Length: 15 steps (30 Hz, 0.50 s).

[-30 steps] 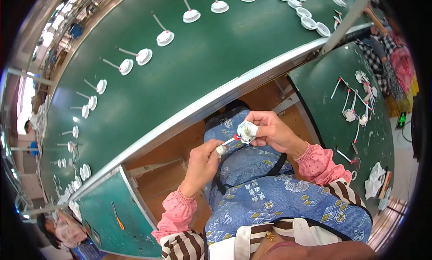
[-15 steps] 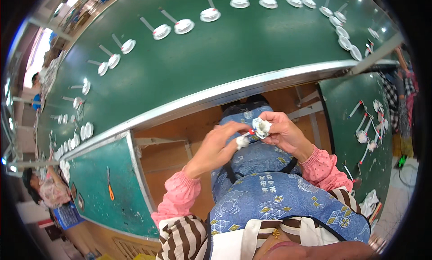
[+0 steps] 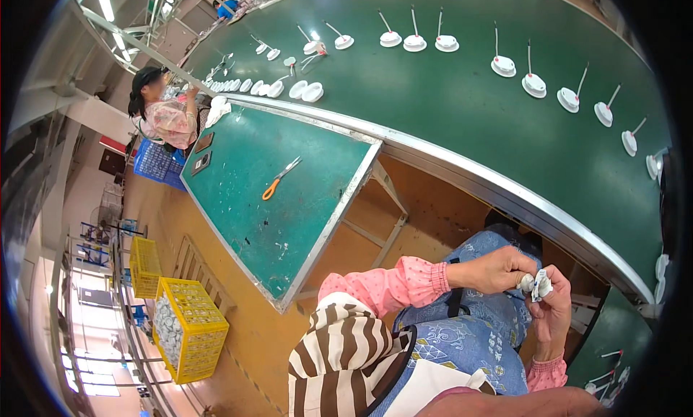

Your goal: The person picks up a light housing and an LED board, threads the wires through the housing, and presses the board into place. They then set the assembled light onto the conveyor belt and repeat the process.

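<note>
Above my lap, my left hand (image 3: 494,270) and my right hand (image 3: 553,312) meet at a small white part (image 3: 540,284) with an uneven shape; its exact kind cannot be made out. The left thumb and fingertips pinch its left side. My right thumb and fingers grip it from the other side, hiding some of it. Beyond the hands lies a long green work table (image 3: 462,99) with a metal edge. Round white pieces (image 3: 534,85), each with a pale strip standing up from it, are spaced along its surface.
Orange-handled scissors (image 3: 280,179) lie on a lower green side table (image 3: 267,229). White round caps (image 3: 312,92) line the long table's near edge. A co-worker (image 3: 162,114) sits at the far left. A yellow crate (image 3: 202,348) full of white parts stands on the floor.
The view has swung left, bringing the crates and side table further in. My hands, formerly slightly apart with a red piece between them, now press together around the white part.
</note>
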{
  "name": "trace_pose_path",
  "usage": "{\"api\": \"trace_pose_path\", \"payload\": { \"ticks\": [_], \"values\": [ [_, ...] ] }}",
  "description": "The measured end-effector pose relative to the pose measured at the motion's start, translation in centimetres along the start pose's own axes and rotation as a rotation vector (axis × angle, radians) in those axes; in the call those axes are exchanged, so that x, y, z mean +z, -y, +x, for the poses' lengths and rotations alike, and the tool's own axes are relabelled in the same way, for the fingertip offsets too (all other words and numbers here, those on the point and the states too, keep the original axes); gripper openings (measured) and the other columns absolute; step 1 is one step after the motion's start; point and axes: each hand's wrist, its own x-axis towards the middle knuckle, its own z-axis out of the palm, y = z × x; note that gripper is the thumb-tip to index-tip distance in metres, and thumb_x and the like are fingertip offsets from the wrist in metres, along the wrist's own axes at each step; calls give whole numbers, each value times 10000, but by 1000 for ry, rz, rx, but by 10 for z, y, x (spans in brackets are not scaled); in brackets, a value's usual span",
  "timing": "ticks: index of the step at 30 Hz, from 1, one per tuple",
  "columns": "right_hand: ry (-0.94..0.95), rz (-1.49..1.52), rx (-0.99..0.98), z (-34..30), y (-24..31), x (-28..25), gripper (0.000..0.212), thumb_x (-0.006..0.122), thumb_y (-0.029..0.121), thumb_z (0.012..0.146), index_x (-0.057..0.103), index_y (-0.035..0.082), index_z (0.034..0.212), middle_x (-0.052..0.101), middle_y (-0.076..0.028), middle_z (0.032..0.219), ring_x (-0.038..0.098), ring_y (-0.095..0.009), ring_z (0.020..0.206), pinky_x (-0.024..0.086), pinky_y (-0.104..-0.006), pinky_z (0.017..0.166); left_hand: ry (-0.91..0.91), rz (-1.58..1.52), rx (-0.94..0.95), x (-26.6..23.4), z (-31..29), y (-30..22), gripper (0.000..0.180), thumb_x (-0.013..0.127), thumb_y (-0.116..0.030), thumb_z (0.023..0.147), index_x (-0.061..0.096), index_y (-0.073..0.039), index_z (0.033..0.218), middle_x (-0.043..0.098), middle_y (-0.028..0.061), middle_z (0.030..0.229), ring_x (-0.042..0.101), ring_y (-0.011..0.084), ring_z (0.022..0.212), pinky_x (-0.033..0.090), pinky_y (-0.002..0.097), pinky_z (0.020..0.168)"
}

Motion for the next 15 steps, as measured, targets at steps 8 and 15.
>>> {"api": "trace_pose_path", "payload": {
  "ticks": [8,15],
  "values": [
    [22,136,-202,10,20,-18,243,712,80,890,521,-15,1007,576,-77,822,510,-98,507,386,-180,396,-233,606,132,-29,-21,-5,115,625,-76,882,635,-20,981,643,160,823,630,357,736,490,415,656],
    [74,-6,-138,31,34,1,222,709,96,907,542,-13,1005,590,-70,768,511,-93,497,357,-174,392,-255,1111,166,-59,-47,-15,151,627,-42,800,574,-44,942,637,112,854,647,329,774,498,435,694]
  ]
}}
